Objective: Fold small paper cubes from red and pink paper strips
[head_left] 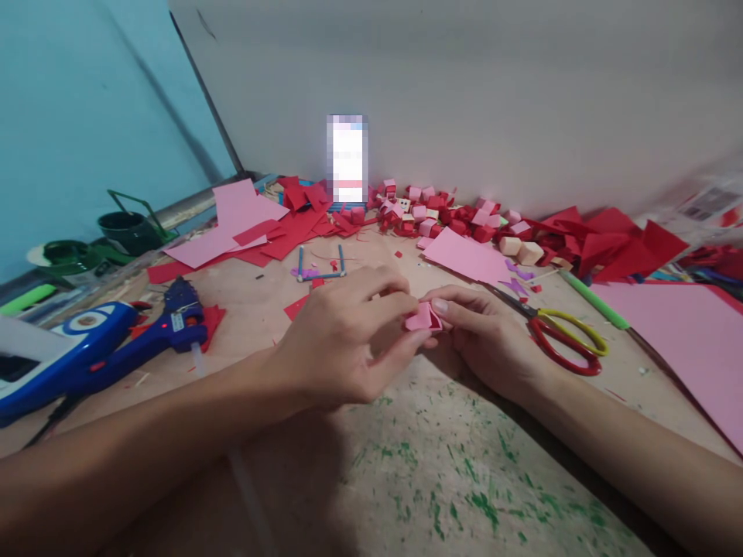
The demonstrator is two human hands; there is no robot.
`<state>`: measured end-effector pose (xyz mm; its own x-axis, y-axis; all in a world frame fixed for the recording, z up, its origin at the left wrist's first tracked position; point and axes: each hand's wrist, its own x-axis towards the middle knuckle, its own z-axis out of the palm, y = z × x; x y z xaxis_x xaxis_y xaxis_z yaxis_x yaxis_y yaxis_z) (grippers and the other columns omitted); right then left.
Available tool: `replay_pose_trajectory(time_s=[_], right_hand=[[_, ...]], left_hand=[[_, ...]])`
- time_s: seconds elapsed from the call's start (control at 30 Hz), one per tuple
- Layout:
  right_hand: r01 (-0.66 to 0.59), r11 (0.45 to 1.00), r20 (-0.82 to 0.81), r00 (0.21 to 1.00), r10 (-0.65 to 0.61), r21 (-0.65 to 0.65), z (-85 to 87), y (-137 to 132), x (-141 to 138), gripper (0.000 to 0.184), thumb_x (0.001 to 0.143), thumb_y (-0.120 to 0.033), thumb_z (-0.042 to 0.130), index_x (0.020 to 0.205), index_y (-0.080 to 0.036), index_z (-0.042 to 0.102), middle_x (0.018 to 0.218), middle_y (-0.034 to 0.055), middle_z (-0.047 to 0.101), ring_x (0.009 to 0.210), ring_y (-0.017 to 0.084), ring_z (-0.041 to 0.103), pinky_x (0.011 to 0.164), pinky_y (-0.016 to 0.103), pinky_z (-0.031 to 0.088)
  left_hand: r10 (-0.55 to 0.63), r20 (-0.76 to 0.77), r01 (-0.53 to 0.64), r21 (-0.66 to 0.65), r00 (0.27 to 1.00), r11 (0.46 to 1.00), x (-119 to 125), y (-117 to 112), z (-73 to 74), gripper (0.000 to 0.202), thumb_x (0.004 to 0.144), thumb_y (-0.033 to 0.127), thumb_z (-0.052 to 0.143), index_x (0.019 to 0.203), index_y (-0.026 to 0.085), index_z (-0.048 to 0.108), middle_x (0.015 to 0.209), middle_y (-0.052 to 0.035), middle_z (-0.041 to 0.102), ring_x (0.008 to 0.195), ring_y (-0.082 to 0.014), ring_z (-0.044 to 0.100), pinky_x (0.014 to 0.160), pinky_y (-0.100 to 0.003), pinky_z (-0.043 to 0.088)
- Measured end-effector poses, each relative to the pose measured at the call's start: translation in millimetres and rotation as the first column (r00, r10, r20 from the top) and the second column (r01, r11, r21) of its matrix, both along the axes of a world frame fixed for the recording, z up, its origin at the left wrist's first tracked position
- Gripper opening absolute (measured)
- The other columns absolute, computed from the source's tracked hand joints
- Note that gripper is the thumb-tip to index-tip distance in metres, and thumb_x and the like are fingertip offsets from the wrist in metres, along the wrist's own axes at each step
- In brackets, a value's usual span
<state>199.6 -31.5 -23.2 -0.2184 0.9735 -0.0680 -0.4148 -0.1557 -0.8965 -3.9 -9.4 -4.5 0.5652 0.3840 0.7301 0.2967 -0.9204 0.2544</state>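
Note:
Between my two hands, above the middle of the table, is a small folded pink paper box (pixel 422 319) with a red inside showing at its right. My left hand (pixel 354 333) pinches it from the left between thumb and fingers. From the right, my right hand (pixel 479 329) grips its other edge, with the thumb on top. Just right of that hand lie scissors (pixel 566 340) with one red and one yellow handle loop. A blue glue gun (pixel 156 333) with a lit red light rests on the table left of my left hand.
Many small red and pink paper boxes (pixel 429 213) are heaped along the back wall. A phone (pixel 348 158) stands upright there. Pink sheets (pixel 464 259), red scraps (pixel 621 240) and a green marker (pixel 595 300) lie around. Dark green containers (pixel 124 230) stand at the left.

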Motion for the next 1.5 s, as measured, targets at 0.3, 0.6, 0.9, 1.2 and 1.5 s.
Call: replay_pose_trajectory(time_s=[0.3,0.6,0.9,1.2,1.5], right_hand=[[-0.028,1.0,0.075,0.997,0.028,0.0,-1.0,-1,-2,0.015,0.076,-0.03,0.09,0.083,-0.019,0.083,0.076,0.003,0.076,0.066,0.013,0.071,0.066,0.024,0.062],[-0.028,0.999,0.156,0.987,0.023,0.03,-6.2,-2,-2,0.015,0.081,-0.031,0.087,0.085,-0.017,0.083,0.082,0.0062,0.077,0.071,0.014,0.067,0.067,0.026,0.057],[-0.069,0.997,0.173,0.983,0.064,0.024,-1.0,-4,-3,0.015,0.082,-0.033,0.085,0.088,-0.019,0.082,0.079,0.0036,0.076,0.066,0.014,0.069,0.066,0.026,0.057],[-0.022,1.0,0.245,0.969,0.022,-0.002,0.9,-5,-7,0.023,0.073,-0.036,0.092,0.084,-0.019,0.08,0.08,0.0027,0.076,0.066,0.013,0.069,0.064,0.025,0.057],[-0.089,0.996,0.267,0.96,0.084,0.009,0.4,-5,-2,0.025,0.078,-0.038,0.089,0.091,-0.02,0.079,0.072,-0.0013,0.07,0.059,0.011,0.062,0.055,0.022,0.051]], left_hand=[[0.078,0.01,-0.075,-0.202,0.997,0.977,0,1,1.4,0.006,0.092,0.018,0.069,0.087,0.016,0.072,0.087,-0.0043,0.076,0.083,-0.0186,0.07,0.078,-0.031,0.055],[0.054,-0.195,-0.055,-0.004,0.979,0.998,-2,8,-4.2,0.021,0.104,0.019,0.053,0.096,0.013,0.072,0.096,-0.009,0.076,0.093,-0.021,0.071,0.086,-0.034,0.055],[0.066,-0.165,-0.043,0.134,0.984,0.99,-3,7,-8.6,0.024,0.103,0.015,0.05,0.09,0.012,0.07,0.093,-0.0108,0.077,0.089,-0.0208,0.071,0.084,-0.034,0.056],[0.096,-0.14,-0.115,-0.13,0.985,0.985,0,8,-9.2,0.012,0.092,0.012,0.061,0.092,0.014,0.073,0.084,-0.0044,0.076,0.075,-0.0176,0.069,0.069,-0.029,0.051],[0.083,-0.122,-0.086,-0.025,0.989,0.996,-1,5,-9.1,0.021,0.097,0.01,0.052,0.089,0.014,0.071,0.085,-0.0064,0.076,0.077,-0.018,0.07,0.072,-0.03,0.055]])
